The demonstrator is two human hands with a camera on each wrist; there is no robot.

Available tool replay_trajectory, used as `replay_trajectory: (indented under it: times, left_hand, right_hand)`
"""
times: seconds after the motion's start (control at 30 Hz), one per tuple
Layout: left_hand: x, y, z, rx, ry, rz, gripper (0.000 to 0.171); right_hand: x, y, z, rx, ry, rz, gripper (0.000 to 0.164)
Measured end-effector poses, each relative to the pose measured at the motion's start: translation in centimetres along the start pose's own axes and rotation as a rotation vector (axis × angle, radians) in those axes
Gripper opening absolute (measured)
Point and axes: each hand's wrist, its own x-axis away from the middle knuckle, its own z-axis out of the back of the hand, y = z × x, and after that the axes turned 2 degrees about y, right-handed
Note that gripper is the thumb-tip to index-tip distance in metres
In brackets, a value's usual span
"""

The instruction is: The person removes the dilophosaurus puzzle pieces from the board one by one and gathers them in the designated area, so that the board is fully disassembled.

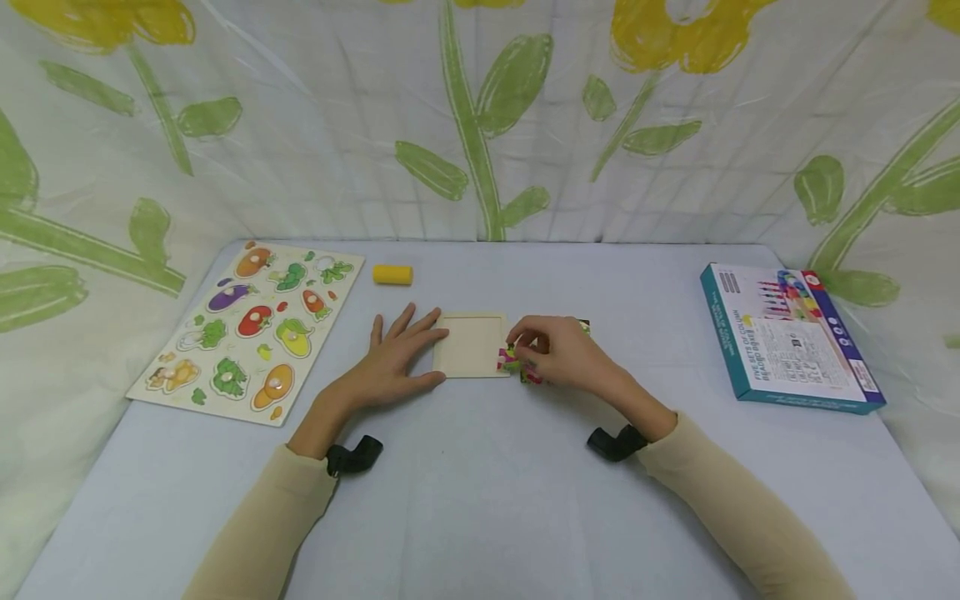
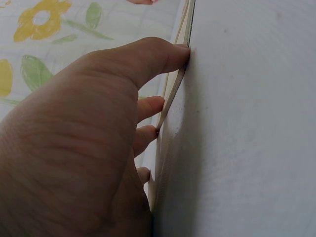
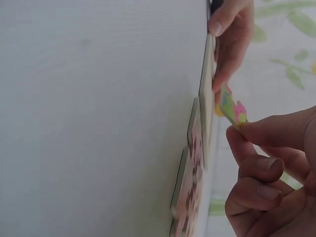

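A small wooden puzzle tray with a raised rim lies bare in the middle of the table. My left hand is spread at its left side, fingertips and thumb touching the rim; the left wrist view shows the thumb at its edge. Over the tray's right edge, my right hand pinches a pink and green puzzle piece between thumb and index finger. More patterned puzzle pieces lie beneath that hand, partly hidden. In the right wrist view, flat pieces lie beside the tray.
A vegetable puzzle board lies at the left of the table. A yellow cylinder rests behind my left hand. On the right is a teal and white box. A flower-printed cloth hangs behind the table.
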Motion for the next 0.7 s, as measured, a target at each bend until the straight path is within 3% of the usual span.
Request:
replay_trajectory:
  times: [0.47, 0.7]
  left_hand:
    - [0.0, 0.0, 0.1, -0.002, -0.01, 0.006, 0.071]
    - [0.0, -0.3, -0.1, -0.003, -0.002, 0.004, 0.07]
  right_hand:
    - [4.8, 3.2, 4.2, 0.077, 0.023, -0.133, 0.013]
    - [6.4, 4.8, 5.5, 0.094, -0.001, -0.144, 0.014]
